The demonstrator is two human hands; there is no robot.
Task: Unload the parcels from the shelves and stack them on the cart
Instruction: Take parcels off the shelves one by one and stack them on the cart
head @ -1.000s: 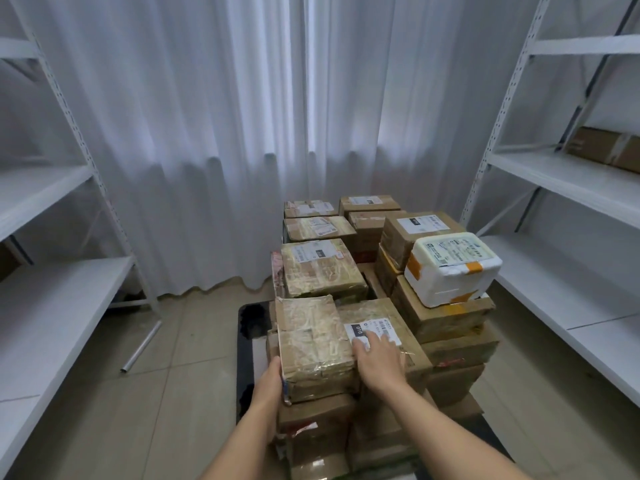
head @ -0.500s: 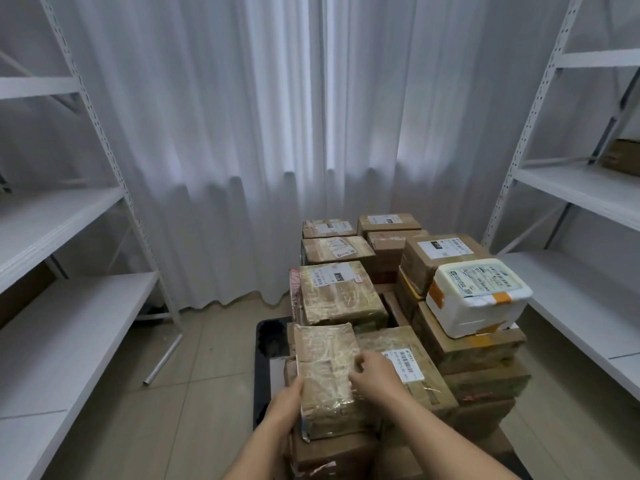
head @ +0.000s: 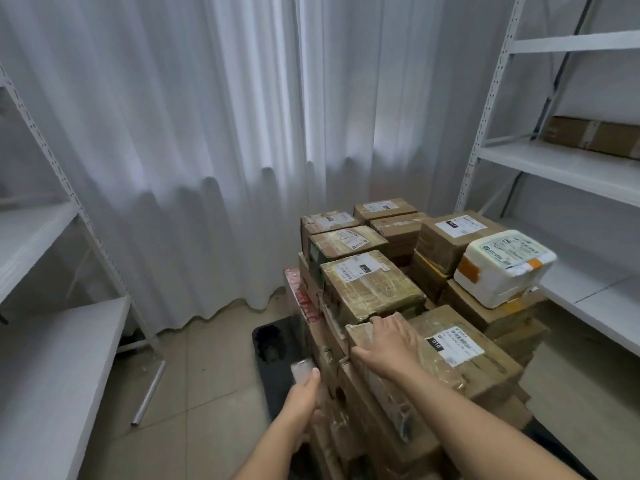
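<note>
A stack of brown taped parcels (head: 370,285) fills the black cart (head: 273,344) in the lower middle. My right hand (head: 388,344) lies flat with spread fingers on the nearest clear-taped parcel (head: 381,379); its fingertips reach that parcel's far edge. Beside it on the right lies a labelled parcel (head: 464,344). My left hand (head: 304,393) touches the left side of the stack lower down, thumb up; its fingers are partly hidden. A white foam box (head: 502,265) tops the right side of the pile. One brown parcel (head: 595,136) lies on the right shelf.
White metal shelving stands on both sides, the left shelf (head: 52,358) close to the cart and the right shelf (head: 588,292) just past the foam box. White curtains (head: 207,150) hang behind the cart. Tiled floor (head: 207,375) runs between the left shelf and the cart.
My right hand has moved from the labelled parcel onto the top of the taped parcel. My left hand has left that parcel's side and dropped lower along the stack. The view has swung left.
</note>
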